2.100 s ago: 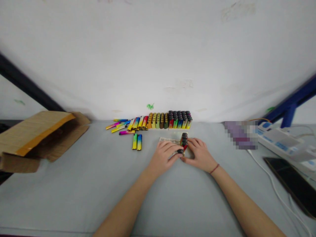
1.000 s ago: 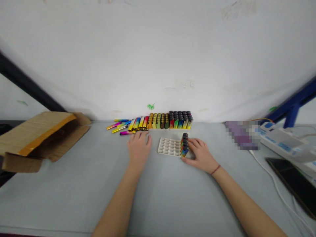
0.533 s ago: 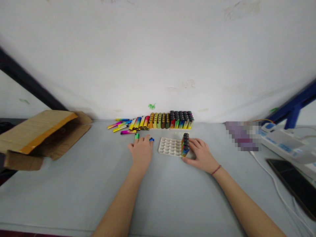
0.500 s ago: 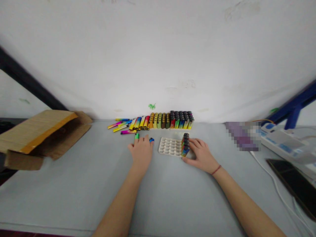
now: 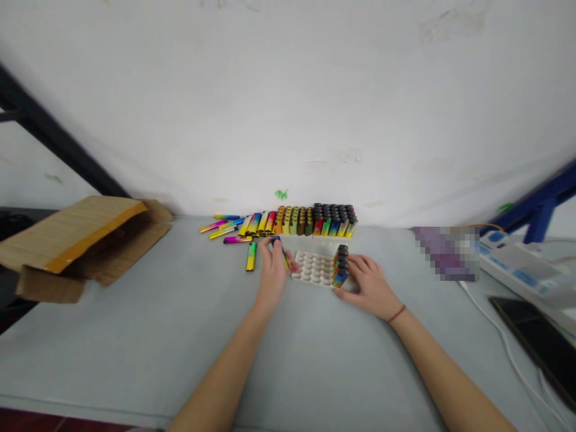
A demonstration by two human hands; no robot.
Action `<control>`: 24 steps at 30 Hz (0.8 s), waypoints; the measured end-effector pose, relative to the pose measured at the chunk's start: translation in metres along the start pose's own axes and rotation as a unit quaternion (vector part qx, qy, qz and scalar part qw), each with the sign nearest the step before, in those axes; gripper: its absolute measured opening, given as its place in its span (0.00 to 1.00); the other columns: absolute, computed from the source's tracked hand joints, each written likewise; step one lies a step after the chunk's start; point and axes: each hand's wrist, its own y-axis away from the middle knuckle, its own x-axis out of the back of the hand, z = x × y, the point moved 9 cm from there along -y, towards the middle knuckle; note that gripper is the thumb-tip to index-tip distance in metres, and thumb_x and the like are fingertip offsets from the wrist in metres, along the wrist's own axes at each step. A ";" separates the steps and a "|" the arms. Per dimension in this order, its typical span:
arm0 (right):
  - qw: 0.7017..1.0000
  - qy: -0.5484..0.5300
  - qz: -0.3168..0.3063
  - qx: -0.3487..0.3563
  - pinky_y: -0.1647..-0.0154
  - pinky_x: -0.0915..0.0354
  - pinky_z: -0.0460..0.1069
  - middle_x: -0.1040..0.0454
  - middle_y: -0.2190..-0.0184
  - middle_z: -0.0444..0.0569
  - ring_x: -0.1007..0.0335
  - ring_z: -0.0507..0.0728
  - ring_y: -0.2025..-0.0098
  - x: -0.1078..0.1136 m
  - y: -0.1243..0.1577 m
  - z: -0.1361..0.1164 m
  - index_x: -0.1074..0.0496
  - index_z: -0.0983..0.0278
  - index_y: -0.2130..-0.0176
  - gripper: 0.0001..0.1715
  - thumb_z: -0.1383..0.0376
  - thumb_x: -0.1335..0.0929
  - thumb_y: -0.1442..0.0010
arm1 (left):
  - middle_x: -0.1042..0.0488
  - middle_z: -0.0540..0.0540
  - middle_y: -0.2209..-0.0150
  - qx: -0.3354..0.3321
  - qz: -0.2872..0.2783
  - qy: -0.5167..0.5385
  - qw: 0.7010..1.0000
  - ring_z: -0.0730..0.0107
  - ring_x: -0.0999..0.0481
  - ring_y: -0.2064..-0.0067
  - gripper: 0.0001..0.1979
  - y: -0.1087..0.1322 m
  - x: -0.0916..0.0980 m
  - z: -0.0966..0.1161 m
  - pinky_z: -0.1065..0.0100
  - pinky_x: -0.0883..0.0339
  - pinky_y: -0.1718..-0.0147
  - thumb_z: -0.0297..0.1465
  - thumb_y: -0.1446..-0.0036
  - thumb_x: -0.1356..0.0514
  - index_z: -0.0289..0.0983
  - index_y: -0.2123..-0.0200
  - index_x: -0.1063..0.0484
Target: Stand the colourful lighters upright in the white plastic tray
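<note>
My left hand is closed on a blue and yellow lighter, just off the left end of a white tray with round sockets. One row of lighters with black tops stands upright at the tray's right end. My right hand wraps round that end, thumb at the near corner and fingers behind the row; the fingertips are partly hidden. A green and yellow lighter lies on the table left of my left hand.
Against the wall stand black-topped lighters and gold-topped lighters in rows. Loose colourful lighters lie left of them. An open cardboard box is at left; a power strip, a white cable and a dark phone at right.
My left hand has lifted the blue and yellow lighter from the table and turned toward the tray. The green and yellow lighter is now uncovered. My right hand stays at the tray.
</note>
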 end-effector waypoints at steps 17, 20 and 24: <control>1.000 -0.004 -0.004 0.000 0.44 0.42 0.62 0.31 0.46 0.58 0.41 0.67 0.45 0.000 0.000 0.000 0.33 0.66 0.44 0.37 0.47 0.31 0.45 | 0.54 0.58 0.89 0.165 -0.030 0.159 0.973 0.82 0.56 0.87 0.26 0.007 -0.007 -0.017 0.78 0.60 0.88 0.50 0.45 0.51 0.39 0.85 0.47; 1.000 -0.002 -0.001 0.000 0.44 0.42 0.62 0.31 0.45 0.58 0.41 0.68 0.45 0.000 0.000 0.000 0.34 0.65 0.43 0.37 0.47 0.32 0.45 | 0.56 0.58 0.89 0.171 -0.023 0.174 0.970 0.82 0.58 0.88 0.24 0.006 -0.006 -0.017 0.78 0.62 0.89 0.45 0.43 0.54 0.39 0.86 0.48; 1.000 -0.002 0.002 0.001 0.45 0.42 0.63 0.31 0.45 0.58 0.40 0.68 0.45 0.001 0.000 0.000 0.35 0.63 0.42 0.38 0.47 0.32 0.45 | 0.57 0.57 0.90 0.181 -0.022 0.199 0.963 0.81 0.59 0.88 0.23 0.006 -0.007 -0.014 0.77 0.63 0.89 0.41 0.42 0.58 0.40 0.86 0.50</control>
